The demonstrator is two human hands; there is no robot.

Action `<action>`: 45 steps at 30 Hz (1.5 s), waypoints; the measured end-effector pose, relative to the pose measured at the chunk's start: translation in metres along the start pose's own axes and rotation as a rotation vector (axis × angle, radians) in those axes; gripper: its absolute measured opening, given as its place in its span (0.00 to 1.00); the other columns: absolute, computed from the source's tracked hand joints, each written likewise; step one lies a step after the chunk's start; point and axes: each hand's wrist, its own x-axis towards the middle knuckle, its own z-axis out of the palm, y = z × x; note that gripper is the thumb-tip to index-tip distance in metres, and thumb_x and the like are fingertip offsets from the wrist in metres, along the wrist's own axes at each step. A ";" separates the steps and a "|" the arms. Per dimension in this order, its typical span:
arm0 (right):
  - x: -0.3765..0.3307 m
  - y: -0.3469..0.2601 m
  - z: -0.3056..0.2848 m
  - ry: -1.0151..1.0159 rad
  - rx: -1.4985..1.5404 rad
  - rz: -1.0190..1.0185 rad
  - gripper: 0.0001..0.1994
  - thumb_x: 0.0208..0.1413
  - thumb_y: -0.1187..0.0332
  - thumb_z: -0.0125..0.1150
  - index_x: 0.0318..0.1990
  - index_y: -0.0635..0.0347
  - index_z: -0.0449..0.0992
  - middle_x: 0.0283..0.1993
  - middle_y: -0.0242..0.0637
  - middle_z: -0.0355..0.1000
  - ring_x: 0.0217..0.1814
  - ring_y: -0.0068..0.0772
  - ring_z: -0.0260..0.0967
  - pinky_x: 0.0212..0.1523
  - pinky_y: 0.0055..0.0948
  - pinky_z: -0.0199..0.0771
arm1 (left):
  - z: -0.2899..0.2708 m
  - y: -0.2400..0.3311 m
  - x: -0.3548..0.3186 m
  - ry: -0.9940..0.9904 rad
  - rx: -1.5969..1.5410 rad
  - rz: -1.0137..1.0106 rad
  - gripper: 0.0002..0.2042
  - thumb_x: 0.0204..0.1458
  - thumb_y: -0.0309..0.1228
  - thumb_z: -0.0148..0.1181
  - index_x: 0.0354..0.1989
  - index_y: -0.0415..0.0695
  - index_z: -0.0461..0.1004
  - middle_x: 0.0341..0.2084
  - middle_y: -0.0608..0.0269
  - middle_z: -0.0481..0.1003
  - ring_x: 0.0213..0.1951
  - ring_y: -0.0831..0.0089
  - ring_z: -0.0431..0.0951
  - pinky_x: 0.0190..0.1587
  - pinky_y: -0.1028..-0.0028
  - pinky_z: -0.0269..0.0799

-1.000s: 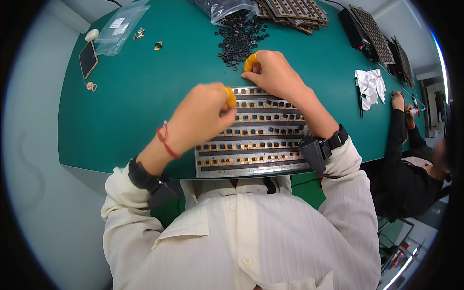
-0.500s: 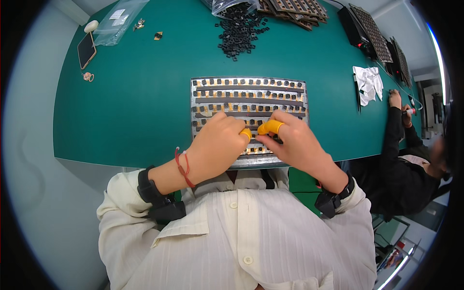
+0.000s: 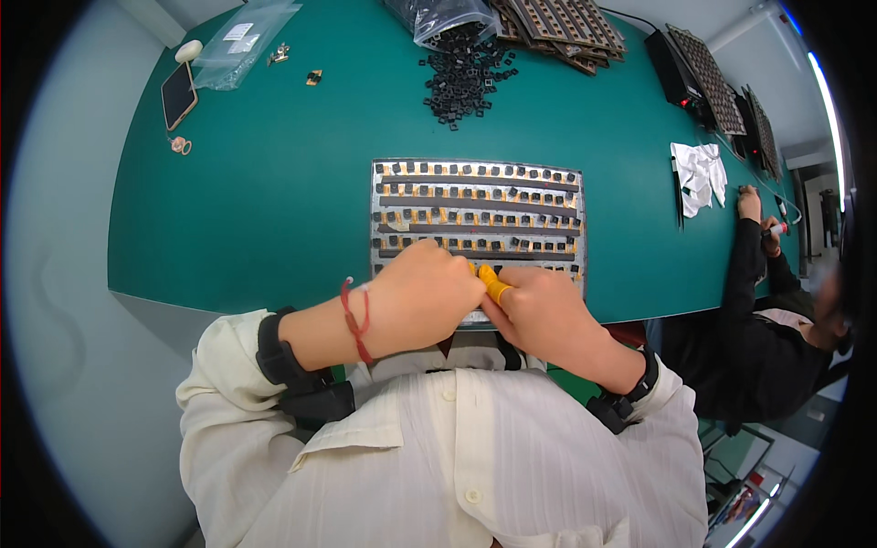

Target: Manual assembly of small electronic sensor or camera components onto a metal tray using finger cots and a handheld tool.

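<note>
A metal tray [image 3: 375, 212] with rows of small black parts on gold strips lies on the green table [image 3: 274, 201] in front of me. My left hand [image 3: 425, 292] and my right hand [image 3: 548, 315] are curled close together over the tray's near rows, fingertips touching. Yellow finger cots [image 3: 493, 285] show between them. What the fingers pinch is hidden. A red cord [image 3: 354, 320] circles my left wrist.
A loose pile of black parts [image 3: 461, 78] spills from a plastic bag [image 3: 443, 18] at the back. Stacked trays [image 3: 566, 23] and black boxes [image 3: 676, 78] stand far right. A phone [image 3: 178, 94] and a clear bag [image 3: 242, 41] lie far left. A white cloth [image 3: 702, 175] lies beside another person's arm [image 3: 754, 265].
Both hands have come back from the tray's far side and the parts pile to its near rows, and now meet close to my body.
</note>
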 end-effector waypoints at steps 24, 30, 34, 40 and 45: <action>0.136 0.074 -0.040 0.069 0.243 0.145 0.10 0.51 0.72 0.65 0.36 0.72 0.81 0.30 0.52 0.78 0.32 0.46 0.78 0.36 0.37 0.78 | -0.027 -0.121 0.054 0.556 -0.242 -0.503 0.10 0.48 0.27 0.67 0.32 0.30 0.81 0.24 0.50 0.81 0.27 0.63 0.83 0.33 0.71 0.78; 0.157 0.067 -0.018 0.166 0.205 0.109 0.08 0.50 0.72 0.65 0.35 0.68 0.81 0.31 0.49 0.77 0.35 0.49 0.77 0.39 0.41 0.77 | -0.028 -0.132 0.043 0.642 -0.132 -0.557 0.08 0.50 0.27 0.65 0.33 0.33 0.81 0.25 0.51 0.81 0.28 0.61 0.82 0.34 0.68 0.77; 0.154 0.073 -0.013 0.201 0.121 0.050 0.06 0.49 0.73 0.65 0.33 0.67 0.80 0.34 0.47 0.75 0.38 0.50 0.75 0.39 0.42 0.76 | -0.021 -0.142 0.037 0.738 -0.260 -0.517 0.09 0.50 0.25 0.64 0.38 0.33 0.81 0.28 0.50 0.81 0.31 0.62 0.82 0.36 0.69 0.77; 0.140 0.098 -0.020 0.141 0.161 -0.043 0.06 0.49 0.74 0.65 0.33 0.69 0.80 0.35 0.47 0.75 0.37 0.49 0.75 0.38 0.40 0.76 | -0.023 -0.137 0.040 0.675 -0.380 -0.407 0.10 0.49 0.26 0.66 0.37 0.32 0.80 0.27 0.51 0.81 0.30 0.64 0.82 0.36 0.70 0.77; 0.132 0.102 -0.026 0.206 0.214 0.113 0.06 0.50 0.75 0.65 0.34 0.71 0.80 0.32 0.49 0.77 0.31 0.44 0.78 0.34 0.35 0.77 | -0.028 -0.132 0.048 0.589 -0.280 -0.470 0.10 0.49 0.27 0.66 0.34 0.32 0.81 0.24 0.52 0.80 0.27 0.65 0.81 0.33 0.70 0.76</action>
